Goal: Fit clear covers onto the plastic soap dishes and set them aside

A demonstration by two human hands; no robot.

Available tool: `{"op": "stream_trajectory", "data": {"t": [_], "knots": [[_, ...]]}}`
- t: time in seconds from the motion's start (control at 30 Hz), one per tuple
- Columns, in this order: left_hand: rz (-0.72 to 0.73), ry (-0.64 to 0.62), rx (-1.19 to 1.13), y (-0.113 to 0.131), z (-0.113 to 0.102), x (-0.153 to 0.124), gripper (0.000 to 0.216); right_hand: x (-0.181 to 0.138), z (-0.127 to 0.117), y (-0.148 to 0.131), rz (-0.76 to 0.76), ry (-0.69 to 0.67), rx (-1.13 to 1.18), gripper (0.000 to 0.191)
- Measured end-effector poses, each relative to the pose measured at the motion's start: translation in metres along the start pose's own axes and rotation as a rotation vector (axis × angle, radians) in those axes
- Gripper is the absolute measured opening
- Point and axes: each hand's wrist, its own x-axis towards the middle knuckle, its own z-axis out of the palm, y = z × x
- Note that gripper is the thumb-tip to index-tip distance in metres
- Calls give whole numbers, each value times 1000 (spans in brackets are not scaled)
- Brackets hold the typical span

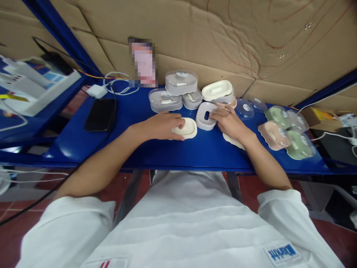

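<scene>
My left hand [164, 124] rests palm down on the blue table [134, 149], its fingers curled over a cream oval soap-dish part [187, 128]. My right hand [228, 122] lies just to the right, its fingertips touching a white oval tray with a slot [205, 116]. A flat cream piece [232, 141] peeks out from under my right wrist. Behind my hands stand several clear-lidded cases [180, 82] and a cream case [217, 90].
Green and pink cases with clear lids [287, 130] lie at the right. A black phone [99, 114] and a white charger with cable [97, 91] lie at the left. White boxes [33, 87] sit at far left; cardboard lines the back wall.
</scene>
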Motion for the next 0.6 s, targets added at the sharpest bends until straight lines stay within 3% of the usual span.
{"op": "stream_trajectory", "data": {"t": [0.13, 0.27, 0.4, 0.5, 0.6], "knots": [[-7, 128, -25, -4, 20, 10, 55, -3, 7, 5, -17, 60, 120, 29], [65, 311, -238, 0, 41, 17, 82, -13, 3, -6, -16, 163, 221, 40], [200, 497, -291, 8, 55, 26, 104, -8, 7, -29, -70, 163, 292, 44], [226, 468, -153, 7, 50, 25, 109, -3, 16, -46, -135, 115, 285, 42], [224, 308, -61, 0, 36, 15, 99, -2, 24, -57, -207, 81, 269, 43]]}}
